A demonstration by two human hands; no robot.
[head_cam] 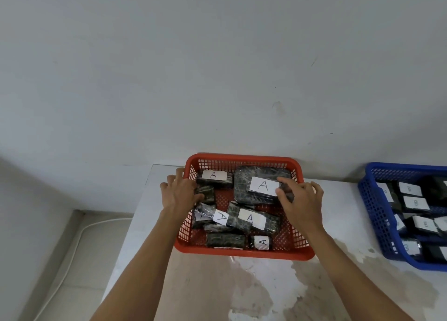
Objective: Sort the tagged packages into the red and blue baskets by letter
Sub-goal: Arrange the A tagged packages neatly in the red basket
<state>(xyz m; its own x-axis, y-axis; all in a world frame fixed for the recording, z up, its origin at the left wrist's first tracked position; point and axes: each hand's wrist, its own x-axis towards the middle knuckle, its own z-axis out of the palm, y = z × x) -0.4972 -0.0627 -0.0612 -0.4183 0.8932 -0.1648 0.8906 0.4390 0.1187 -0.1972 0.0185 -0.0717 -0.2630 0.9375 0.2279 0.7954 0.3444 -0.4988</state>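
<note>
A red basket [244, 253] stands on the white table and holds several dark wrapped packages with white tags marked A. My left hand [179, 193] reaches over the basket's left wall, its fingers closed around a small dark package [207, 193]. My right hand [300, 201] is over the right side, thumb and fingers pinching the right end of the large package [244, 187] with the big A tag [263, 186]. A blue basket [373, 214] at the right edge holds several dark packages with white tags marked B.
The table [217, 284] is white with brownish stains in front of the red basket. A grey wall rises right behind both baskets. To the left the table ends, with the floor and a white cable [72, 255] below.
</note>
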